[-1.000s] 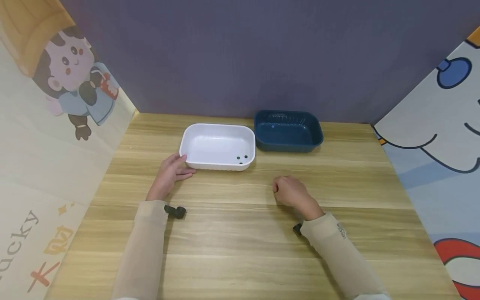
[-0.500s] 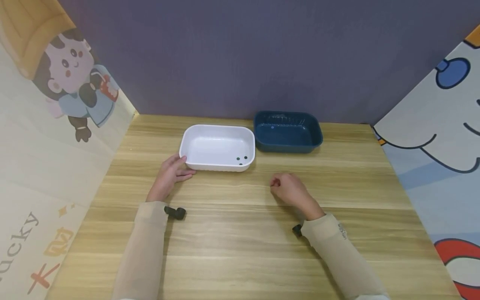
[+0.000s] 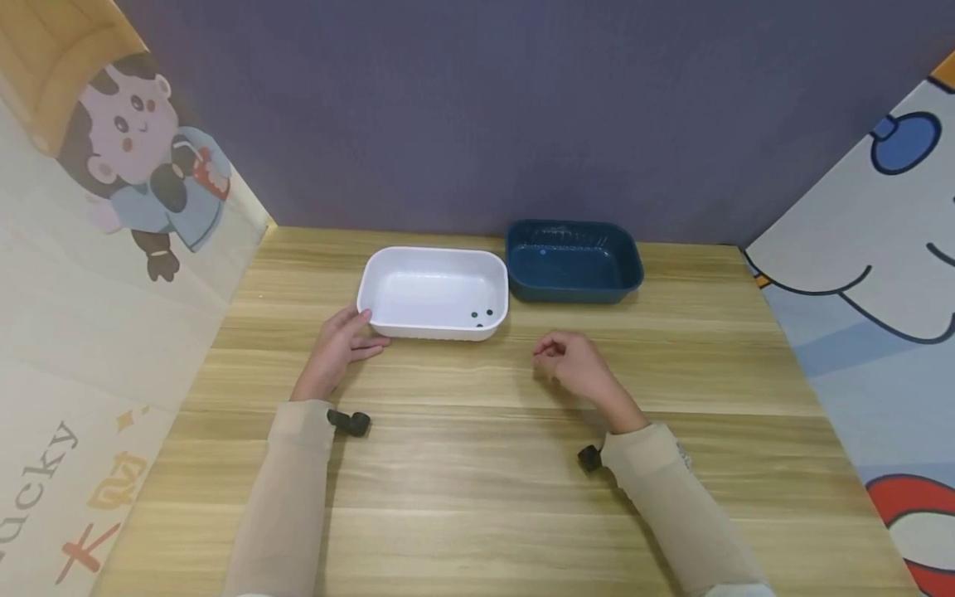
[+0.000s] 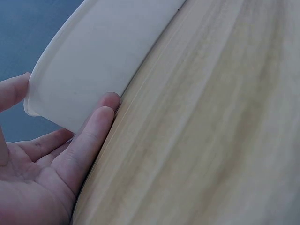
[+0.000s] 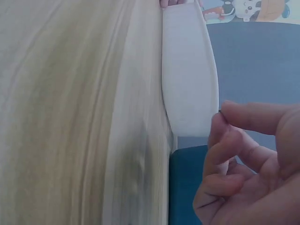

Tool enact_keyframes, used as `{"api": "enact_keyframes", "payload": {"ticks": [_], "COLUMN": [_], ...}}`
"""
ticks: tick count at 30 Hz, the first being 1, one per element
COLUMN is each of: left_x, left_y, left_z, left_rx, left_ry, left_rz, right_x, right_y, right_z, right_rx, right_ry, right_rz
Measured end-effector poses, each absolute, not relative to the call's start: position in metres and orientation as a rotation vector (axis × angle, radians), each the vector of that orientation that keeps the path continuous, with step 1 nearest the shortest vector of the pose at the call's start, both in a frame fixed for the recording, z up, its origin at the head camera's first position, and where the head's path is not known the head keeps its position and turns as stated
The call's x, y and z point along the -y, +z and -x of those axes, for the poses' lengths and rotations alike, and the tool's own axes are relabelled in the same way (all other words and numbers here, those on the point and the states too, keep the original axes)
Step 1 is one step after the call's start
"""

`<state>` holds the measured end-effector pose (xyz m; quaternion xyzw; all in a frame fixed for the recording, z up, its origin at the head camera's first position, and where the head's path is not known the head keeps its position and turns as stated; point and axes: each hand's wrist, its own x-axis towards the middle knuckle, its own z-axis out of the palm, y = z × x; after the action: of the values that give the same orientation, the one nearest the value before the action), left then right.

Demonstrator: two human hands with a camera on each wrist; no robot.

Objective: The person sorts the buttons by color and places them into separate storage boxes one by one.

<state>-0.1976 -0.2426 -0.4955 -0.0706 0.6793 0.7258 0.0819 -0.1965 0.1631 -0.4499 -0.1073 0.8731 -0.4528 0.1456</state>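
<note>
At the near left corner of a white plastic bin (image 3: 425,332) is my left hand (image 3: 334,352). One fingertip touches the rim, and other digits rest against the lower side near the table, fairly straight. Inside the bin, by its near right corner, lie small dark green round pieces (image 3: 474,315), too small to name. My right hand (image 3: 578,365) hovers over the table, right of the white bin and in front of a dark blue bin (image 3: 574,294). In the right wrist view its thumb and forefinger pinch a tiny dark piece (image 5: 220,111), mostly hidden between the fingertips.
Both bins stand side by side on the wooden table (image 3: 448,481), near a dark grey-blue back wall (image 3: 462,116). A small pale speck (image 3: 543,252) shows in the dark blue bin. Printed panels flank the table left and right.
My right hand has moved slightly forward and left and turned, so its thumb and forefinger tips now show. My left hand and both bins have stayed in place.
</note>
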Motion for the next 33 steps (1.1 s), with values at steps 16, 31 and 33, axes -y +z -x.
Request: {"api": "enact_keyframes", "payload": {"ticks": [16,31,33], "left_x": [0.241,0.242,0.242], "left_y": [-0.493,-0.496,-0.496], "left_z": [0.197,0.197,0.196], "left_rx": [-2.03,-2.046,-2.049], "left_ry": [2.172,2.163,2.162], "left_rz": [0.217,0.206,0.206], "right_x": [-0.162,-0.149,-0.148], "right_y": [-0.449,-0.445,-0.443], "right_z": [0.203,0.207,0.208], "right_rx": [-2.377,-2.397,-2.403], "right_ry": [-1.625,-1.633,-1.624], "right_rz": [0.247,0.25,0.249]}}
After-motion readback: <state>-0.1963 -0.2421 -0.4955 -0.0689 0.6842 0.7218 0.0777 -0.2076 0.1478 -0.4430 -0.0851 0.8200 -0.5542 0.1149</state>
